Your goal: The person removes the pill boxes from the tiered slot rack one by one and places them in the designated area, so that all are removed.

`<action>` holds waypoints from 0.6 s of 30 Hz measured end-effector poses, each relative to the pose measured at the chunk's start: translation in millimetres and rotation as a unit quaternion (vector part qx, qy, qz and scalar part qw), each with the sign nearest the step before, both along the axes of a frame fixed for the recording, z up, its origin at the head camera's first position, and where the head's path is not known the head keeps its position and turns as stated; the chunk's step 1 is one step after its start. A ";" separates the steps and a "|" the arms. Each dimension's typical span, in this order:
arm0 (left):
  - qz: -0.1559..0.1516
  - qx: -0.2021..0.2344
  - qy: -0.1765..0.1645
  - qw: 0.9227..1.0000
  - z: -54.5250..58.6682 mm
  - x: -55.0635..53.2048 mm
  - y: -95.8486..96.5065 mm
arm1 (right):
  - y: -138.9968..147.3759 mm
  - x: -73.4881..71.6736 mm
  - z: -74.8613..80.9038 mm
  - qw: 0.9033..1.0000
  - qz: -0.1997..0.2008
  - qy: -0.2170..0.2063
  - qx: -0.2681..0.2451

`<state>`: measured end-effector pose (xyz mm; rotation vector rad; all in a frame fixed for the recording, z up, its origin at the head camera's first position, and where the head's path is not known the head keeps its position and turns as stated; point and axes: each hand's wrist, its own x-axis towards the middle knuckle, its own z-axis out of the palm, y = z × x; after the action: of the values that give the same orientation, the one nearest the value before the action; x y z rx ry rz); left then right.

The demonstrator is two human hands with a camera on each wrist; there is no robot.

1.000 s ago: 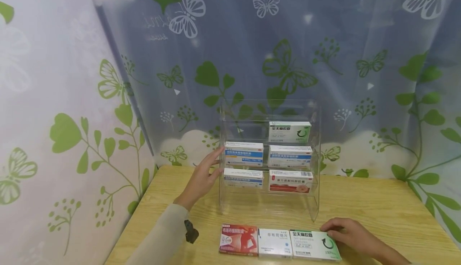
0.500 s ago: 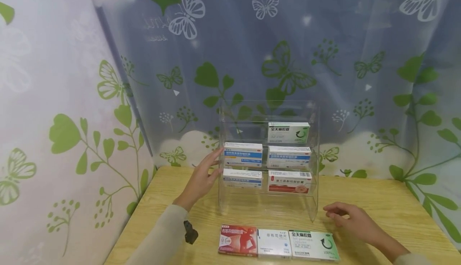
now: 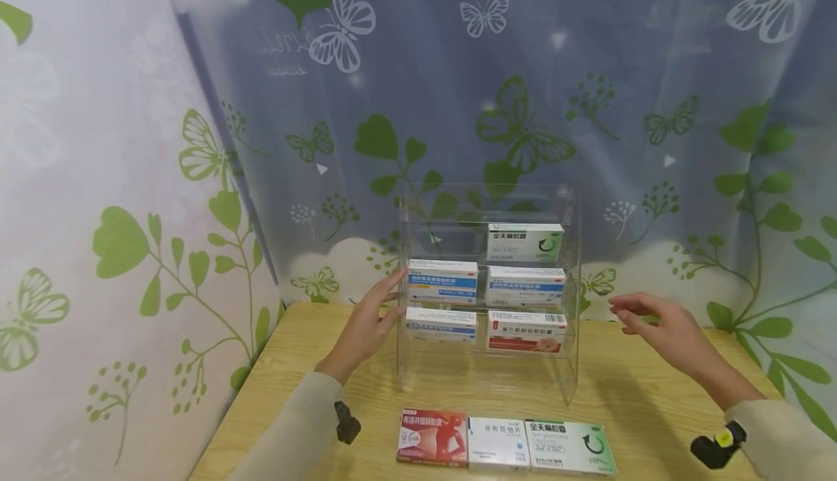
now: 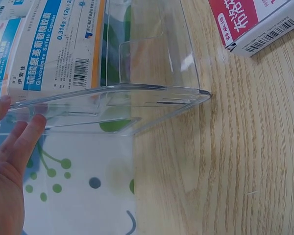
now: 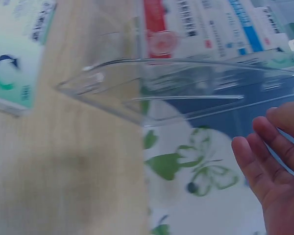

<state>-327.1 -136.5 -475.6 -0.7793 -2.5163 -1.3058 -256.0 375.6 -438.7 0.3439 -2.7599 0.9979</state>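
A clear acrylic display rack [image 3: 487, 372] stands on the table, holding several medicine boxes in tiers. A green-and-white box [image 3: 523, 243] sits at upper right. Below are blue-and-white boxes [image 3: 442, 285] and, at lower right, a red-and-white box [image 3: 524, 336]. My left hand [image 3: 366, 325] rests its fairly straight fingers against the rack's left side panel; in the left wrist view one fingertip overlaps the panel's edge. My right hand [image 3: 663, 328] is in the air right of the rack, holding nothing. Its fingers [image 5: 250, 159] are loosely bent, apart from the rack's side.
In front of the rack, a red box [image 3: 433, 437], a white box [image 3: 497, 443] and a green-and-white box [image 3: 569, 446] lie flat in a row on the wooden table [image 3: 634, 423]. Patterned curtains [image 3: 418, 89] close off the back and left.
My right hand has left the green-and-white box on the table and moved up and away to beside the rack's right. My left hand has stayed at the rack's left side.
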 end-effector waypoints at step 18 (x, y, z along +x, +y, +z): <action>0.002 0.006 0.000 1.000 -0.3 0.1 0.5 | -41.3 -34.3 81.0 0.996 0.008 0.086 0.013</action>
<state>-327.0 -136.0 -475.9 -0.7724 -2.5062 -1.3174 -290.2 334.4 -357.7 0.4345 -2.6210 0.8920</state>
